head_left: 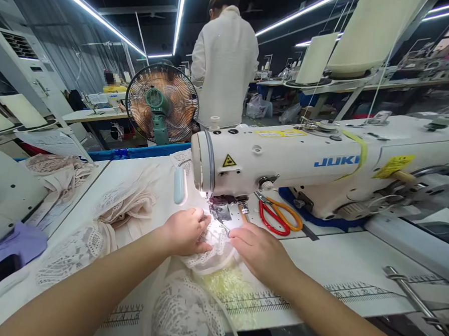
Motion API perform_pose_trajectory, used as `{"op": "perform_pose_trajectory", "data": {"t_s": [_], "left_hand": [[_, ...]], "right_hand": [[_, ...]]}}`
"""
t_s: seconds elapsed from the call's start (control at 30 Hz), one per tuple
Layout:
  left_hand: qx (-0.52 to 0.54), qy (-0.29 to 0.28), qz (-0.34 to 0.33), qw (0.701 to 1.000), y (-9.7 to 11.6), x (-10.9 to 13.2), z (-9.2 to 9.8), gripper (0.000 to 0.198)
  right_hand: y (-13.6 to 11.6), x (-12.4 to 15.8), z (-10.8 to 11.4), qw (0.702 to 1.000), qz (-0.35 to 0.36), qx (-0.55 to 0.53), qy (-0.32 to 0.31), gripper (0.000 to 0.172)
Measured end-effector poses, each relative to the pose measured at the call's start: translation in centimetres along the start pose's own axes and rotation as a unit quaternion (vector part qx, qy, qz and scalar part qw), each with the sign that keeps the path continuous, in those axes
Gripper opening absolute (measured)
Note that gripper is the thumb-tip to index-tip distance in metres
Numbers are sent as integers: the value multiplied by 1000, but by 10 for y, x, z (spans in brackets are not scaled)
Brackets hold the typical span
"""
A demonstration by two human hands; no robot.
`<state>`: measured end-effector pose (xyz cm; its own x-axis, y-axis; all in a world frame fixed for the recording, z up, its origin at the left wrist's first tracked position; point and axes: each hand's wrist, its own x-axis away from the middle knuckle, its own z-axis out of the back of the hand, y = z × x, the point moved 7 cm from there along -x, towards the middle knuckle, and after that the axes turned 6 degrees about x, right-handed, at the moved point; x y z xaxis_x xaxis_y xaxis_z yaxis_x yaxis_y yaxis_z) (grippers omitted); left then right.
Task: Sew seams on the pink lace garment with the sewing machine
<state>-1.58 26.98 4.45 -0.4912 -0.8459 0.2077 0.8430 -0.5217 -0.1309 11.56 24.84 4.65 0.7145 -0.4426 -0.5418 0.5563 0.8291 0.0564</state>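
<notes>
My left hand (185, 231) presses and grips a piece of white lace fabric (215, 242) just left of the needle, its thumb spread along the lace edge. My right hand (260, 247) is closed, thumb and fingers together, on a thin metal tool (224, 228) that looks like tweezers, its tip pointing toward the presser foot. The lace lies under the lit head of a white JUKI sewing machine (285, 156). More lace (189, 311) hangs toward me over the table edge. The needle itself is hard to make out in the glare.
Red-and-orange-handled scissors (276, 216) lie behind my right hand. Lace pieces (127, 200) are heaped on the left of the table (336, 254). A ruler strip (266, 301) runs along its front edge. Beyond stand a fan (162, 104) and a person in white (226, 63), back turned.
</notes>
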Motion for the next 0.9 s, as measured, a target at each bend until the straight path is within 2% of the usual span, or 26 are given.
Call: {"op": "perform_pose_trajectory", "data": {"t_s": [0.1,0.27,0.4,0.5,0.6,0.7,0.8,0.9], "left_hand": [[0,6,-7,1000,-2,-2,0,76],[17,17,-19,1000,-14,-3,0,71],[91,57,-46,993,-19,4,4,48],[123,75,-77,987,-7,13,10,34],[149,90,-137,975,17,23,14,21],[190,134,-178,956,33,26,13,11],[196,193,-172,946,30,22,6,15],[188,218,-166,943,22,16,0,21]], "right_hand": [[-12,4,2,997,43,-48,31,22],[-21,2,-9,998,50,-42,-12,19],[-22,-5,-15,998,37,-24,-37,17],[-22,-9,-16,998,25,-18,-46,17],[-21,-11,-17,998,8,-17,-52,16],[-20,-11,-18,998,-2,-13,-55,17],[-21,-9,-20,999,-7,-6,-50,19],[-23,-7,-19,999,-9,-1,-40,21]]}}
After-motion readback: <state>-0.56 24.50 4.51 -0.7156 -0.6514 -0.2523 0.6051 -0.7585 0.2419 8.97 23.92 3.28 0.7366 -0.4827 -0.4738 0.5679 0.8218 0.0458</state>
